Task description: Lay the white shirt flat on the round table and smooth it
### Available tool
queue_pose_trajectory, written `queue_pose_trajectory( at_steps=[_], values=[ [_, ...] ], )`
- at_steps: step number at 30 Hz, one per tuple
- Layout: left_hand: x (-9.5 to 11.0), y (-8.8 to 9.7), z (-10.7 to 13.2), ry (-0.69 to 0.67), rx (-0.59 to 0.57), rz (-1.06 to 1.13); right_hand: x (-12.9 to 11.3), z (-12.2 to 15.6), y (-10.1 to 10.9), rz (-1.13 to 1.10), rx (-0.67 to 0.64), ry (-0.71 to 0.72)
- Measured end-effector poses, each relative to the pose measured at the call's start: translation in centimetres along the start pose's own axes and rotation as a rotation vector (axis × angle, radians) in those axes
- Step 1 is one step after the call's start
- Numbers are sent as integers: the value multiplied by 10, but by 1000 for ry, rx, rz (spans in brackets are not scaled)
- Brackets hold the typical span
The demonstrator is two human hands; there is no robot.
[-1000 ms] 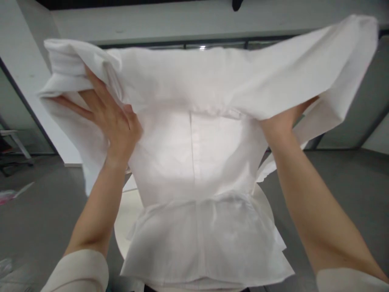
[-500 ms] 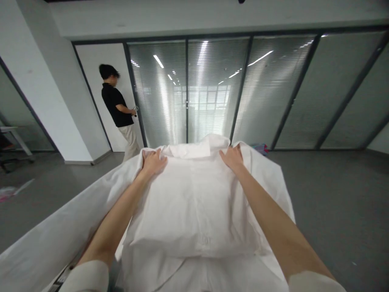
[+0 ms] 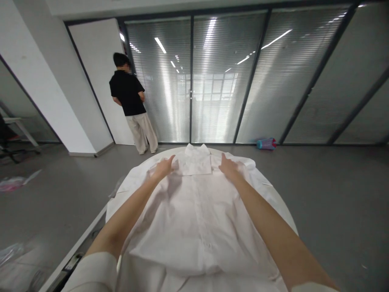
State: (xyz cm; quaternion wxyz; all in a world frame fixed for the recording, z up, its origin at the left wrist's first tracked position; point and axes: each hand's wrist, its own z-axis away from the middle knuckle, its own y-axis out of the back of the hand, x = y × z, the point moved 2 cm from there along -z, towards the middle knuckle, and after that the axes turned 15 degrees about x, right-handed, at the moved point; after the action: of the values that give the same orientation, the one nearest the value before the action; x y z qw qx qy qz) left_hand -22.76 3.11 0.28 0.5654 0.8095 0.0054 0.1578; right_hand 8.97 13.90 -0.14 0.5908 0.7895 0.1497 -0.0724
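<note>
A white shirt (image 3: 194,219) lies spread on a round white table (image 3: 284,209), collar (image 3: 196,160) at the far side, button line running toward me. My left hand (image 3: 162,167) rests flat on the cloth just left of the collar, fingers stretched out. On the other side of the collar, my right hand (image 3: 229,166) presses flat on the shoulder area with fingers extended. Neither hand grips anything.
A person in a black top (image 3: 130,101) stands at the back left, facing a glass wall with blinds (image 3: 212,77). A blue and red object (image 3: 266,143) lies on the grey floor by the glass. Plastic wrapping (image 3: 12,182) lies on the floor at left.
The shirt, held up in the air a second ago, now lies flat on the table. Both hands have let go and rest open beside the collar. The person at the back stepped right.
</note>
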Motion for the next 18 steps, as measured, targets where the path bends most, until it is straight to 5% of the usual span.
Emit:
queue_pose_trajectory(
  at_steps=[3,7,12,18],
  values=[
    [8,-21,-11,-12,-90,127,-14,-5,-22,-229,-122,54],
    [9,-40,-26,14,-54,328,-22,-12,-45,-639,-193,91],
    [11,-55,-57,118,-46,609,-22,-39,-51,-806,-69,-21],
    [31,-70,-106,248,116,799,-45,-90,-43,-919,127,-122]
  ],
)
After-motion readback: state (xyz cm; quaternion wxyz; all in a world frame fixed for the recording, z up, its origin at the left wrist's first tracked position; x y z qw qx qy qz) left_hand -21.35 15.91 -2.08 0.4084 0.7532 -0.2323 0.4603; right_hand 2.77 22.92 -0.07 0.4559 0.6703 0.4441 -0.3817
